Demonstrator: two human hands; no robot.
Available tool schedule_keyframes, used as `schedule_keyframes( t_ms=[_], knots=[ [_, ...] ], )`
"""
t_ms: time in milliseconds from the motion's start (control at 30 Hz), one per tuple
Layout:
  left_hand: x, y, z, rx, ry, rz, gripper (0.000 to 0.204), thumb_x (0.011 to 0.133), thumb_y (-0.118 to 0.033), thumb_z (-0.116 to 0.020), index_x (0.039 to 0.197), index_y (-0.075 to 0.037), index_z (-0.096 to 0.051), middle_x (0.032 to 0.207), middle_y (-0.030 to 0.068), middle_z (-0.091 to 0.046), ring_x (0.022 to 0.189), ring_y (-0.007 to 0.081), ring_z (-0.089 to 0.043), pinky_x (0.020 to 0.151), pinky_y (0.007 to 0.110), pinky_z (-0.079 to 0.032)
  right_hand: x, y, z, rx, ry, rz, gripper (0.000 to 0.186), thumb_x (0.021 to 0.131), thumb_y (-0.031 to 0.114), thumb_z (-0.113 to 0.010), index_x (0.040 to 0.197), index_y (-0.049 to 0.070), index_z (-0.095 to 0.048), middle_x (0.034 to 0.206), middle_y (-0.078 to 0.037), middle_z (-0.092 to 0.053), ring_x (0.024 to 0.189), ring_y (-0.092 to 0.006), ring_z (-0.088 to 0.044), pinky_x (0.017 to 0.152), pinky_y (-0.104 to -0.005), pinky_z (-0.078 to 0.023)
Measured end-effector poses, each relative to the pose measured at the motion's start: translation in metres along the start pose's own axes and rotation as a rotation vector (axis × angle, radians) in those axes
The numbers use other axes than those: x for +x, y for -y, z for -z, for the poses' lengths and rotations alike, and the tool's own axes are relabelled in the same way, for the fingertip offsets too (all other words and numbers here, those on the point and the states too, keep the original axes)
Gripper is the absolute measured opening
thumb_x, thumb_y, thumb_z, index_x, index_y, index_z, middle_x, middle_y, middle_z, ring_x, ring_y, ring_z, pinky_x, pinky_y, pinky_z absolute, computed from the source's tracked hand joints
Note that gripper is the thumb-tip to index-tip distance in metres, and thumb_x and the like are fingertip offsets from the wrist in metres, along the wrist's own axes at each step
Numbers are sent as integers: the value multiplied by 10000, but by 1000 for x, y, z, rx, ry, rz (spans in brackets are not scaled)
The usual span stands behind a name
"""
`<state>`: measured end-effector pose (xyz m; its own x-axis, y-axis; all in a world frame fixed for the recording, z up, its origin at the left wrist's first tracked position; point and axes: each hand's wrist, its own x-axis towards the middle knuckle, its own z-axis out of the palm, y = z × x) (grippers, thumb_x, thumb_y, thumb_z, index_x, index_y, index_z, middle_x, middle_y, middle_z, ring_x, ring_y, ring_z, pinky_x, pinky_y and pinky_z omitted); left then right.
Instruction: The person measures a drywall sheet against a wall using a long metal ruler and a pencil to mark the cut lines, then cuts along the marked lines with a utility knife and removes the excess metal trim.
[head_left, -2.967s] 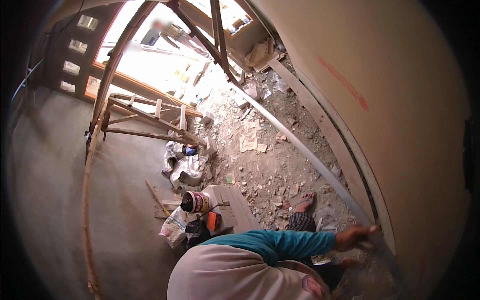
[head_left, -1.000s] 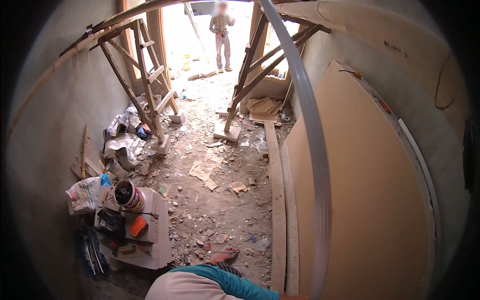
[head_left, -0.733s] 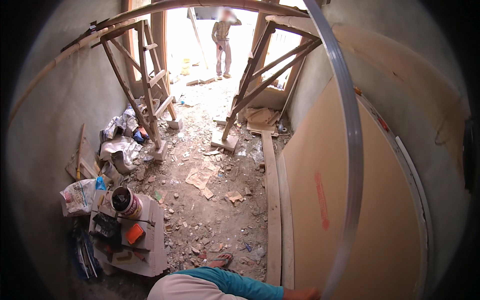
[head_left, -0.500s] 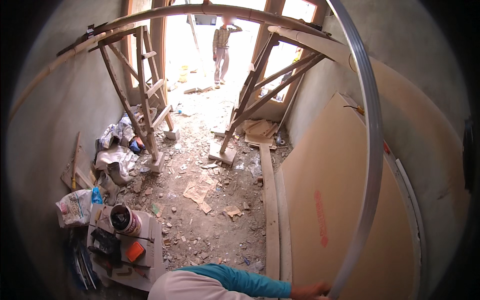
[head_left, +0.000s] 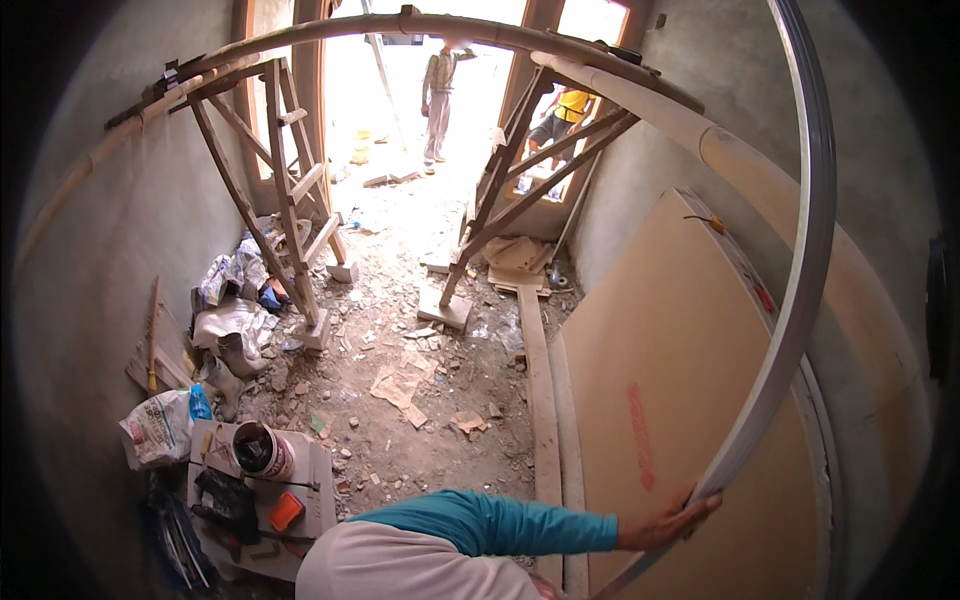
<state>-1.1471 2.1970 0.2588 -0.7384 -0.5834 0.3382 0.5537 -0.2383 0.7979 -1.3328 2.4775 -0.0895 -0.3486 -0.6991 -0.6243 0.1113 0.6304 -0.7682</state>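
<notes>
I see my right hand (head_left: 668, 522) at the end of a teal sleeve (head_left: 500, 522), pressed on a long pale metal strip (head_left: 800, 330); the strip is smooth, thin and flat-faced, rising from the lower right and arching overhead toward the top edge; the fingers (head_left: 700, 503) lie spread and nearly straight, flat on the strip's face rather than curled round it, and the palm rests against the board behind; my left hand is out of view.

The strip stands against a large tan board (head_left: 680, 400), matte and smooth, with a red mark on its face, leaning on the grey plastered wall (head_left: 880, 300) on the right; a long wooden plank (head_left: 540, 370) lies on the floor along the board's lower edge.

The floor (head_left: 400, 420) is rough, littered with rubble and torn paper scraps; open floor runs down the middle toward the bright doorway, narrowed by two wooden trestle frames (head_left: 290, 200), one either side, carrying a pole overhead; at lower left sits a low white stool (head_left: 310, 480) with a paint-stained bucket (head_left: 262, 450) and tools on it, beside a crumpled sack (head_left: 160, 425); two people (head_left: 438, 100) stand far off in the doorway.
</notes>
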Motion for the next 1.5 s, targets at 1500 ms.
schedule_keyframes(
  t_ms=[1500],
  knots=[
    [198,-311,642,781,-717,-385,390,839,-361,-788,913,-11,-634,719,51,-643,669,117,-582,590,330,-493,78,213,-213,-352,-632,-66,390,926,333,-616,1187,45,-590,998,-97,-590,850,-218,-546,781,-394,-449]
  ],
)
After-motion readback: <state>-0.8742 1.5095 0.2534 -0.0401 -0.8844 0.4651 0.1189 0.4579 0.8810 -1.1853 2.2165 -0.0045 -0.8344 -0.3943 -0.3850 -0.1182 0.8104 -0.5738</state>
